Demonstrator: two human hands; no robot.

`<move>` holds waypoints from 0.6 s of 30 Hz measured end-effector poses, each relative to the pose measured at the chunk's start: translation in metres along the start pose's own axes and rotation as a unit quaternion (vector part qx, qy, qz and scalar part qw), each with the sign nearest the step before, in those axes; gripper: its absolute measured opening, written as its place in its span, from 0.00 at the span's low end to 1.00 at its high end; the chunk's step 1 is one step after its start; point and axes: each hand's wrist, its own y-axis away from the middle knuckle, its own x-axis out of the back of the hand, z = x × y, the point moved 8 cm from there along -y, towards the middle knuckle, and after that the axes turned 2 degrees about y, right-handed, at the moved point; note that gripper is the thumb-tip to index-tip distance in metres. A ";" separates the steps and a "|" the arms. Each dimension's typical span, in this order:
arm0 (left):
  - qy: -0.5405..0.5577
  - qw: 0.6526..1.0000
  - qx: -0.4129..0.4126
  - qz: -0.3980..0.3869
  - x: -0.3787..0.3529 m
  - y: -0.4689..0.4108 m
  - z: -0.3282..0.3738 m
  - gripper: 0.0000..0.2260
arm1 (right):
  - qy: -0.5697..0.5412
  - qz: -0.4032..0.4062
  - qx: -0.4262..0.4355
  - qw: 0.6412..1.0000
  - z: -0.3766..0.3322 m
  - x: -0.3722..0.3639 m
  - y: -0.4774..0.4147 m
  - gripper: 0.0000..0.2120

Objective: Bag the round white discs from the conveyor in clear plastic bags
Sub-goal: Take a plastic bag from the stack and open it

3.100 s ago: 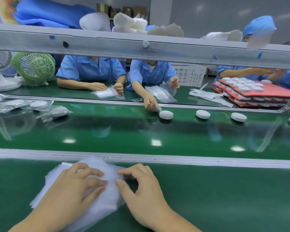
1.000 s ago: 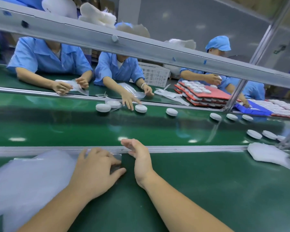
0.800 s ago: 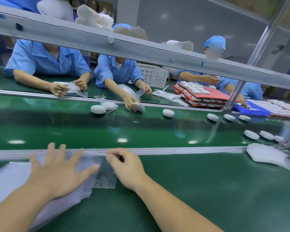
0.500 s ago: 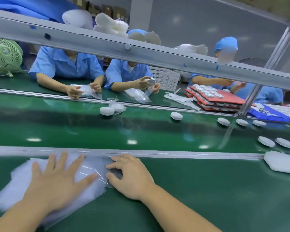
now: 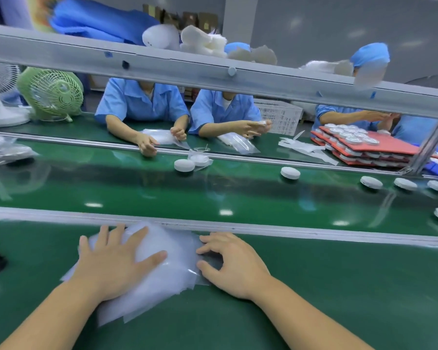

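Near edge: the left hand (image 5: 116, 266) is lying flat on the stack of clear plastic bags (image 5: 180, 271), fingers straight and spread, palm pressing the stack onto the green work surface (image 5: 326, 299). The right hand (image 5: 234, 265) is sitting at the stack's right edge, fingers curled. Forefinger and thumb tips are touching the edge of the top bags, with a gap between the two tips. Cannot tell whether a bag is actually being pinched. The stack is fanning out unevenly, and its far edge is reaching the metal rail (image 5: 301, 232) that is separating the work surface from the conveyor belt (image 5: 137, 190).

Mid field: the round white discs (image 5: 290, 172) are lying along the far side of the belt, well apart from both hands. One is lying left of centre, just beside a bagged disc (image 5: 200, 159). One is lying alone past centre, and three are lying in a row toward the right. One more, nearer, is being cut off by the right frame edge.

Far side: the first worker (image 5: 142, 102), in a blue shirt, is handling a clear bag on the far counter. The second worker (image 5: 223, 107) is holding something white in both hands. The third worker (image 5: 339, 117), in a blue cap, is reaching over the red trays (image 5: 379, 145) loaded with discs. A green fan (image 5: 52, 93) is standing at far left and a white basket (image 5: 278, 114) behind the second worker. An overhead beam (image 5: 213, 72) is crossing the whole view.
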 end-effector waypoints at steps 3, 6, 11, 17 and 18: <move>0.005 1.000 -0.013 -0.019 -0.004 0.003 0.005 0.48 | -0.022 -0.003 -0.003 1.000 0.002 -0.001 0.000 0.21; 0.009 0.997 -0.048 -0.063 -0.008 0.006 0.019 0.45 | -0.037 -0.004 -0.006 0.999 0.003 -0.001 -0.001 0.23; -0.009 0.996 -0.074 -0.049 -0.010 0.010 0.037 0.47 | -0.034 0.014 -0.009 0.999 0.005 0.004 -0.003 0.27; 0.033 0.997 -0.066 0.005 -0.001 0.012 0.036 0.48 | -0.022 0.022 -0.009 0.999 0.004 0.001 -0.002 0.27; 0.040 0.996 -0.070 0.035 0.005 0.013 0.038 0.47 | -0.018 0.021 -0.009 1.000 0.004 0.001 -0.002 0.27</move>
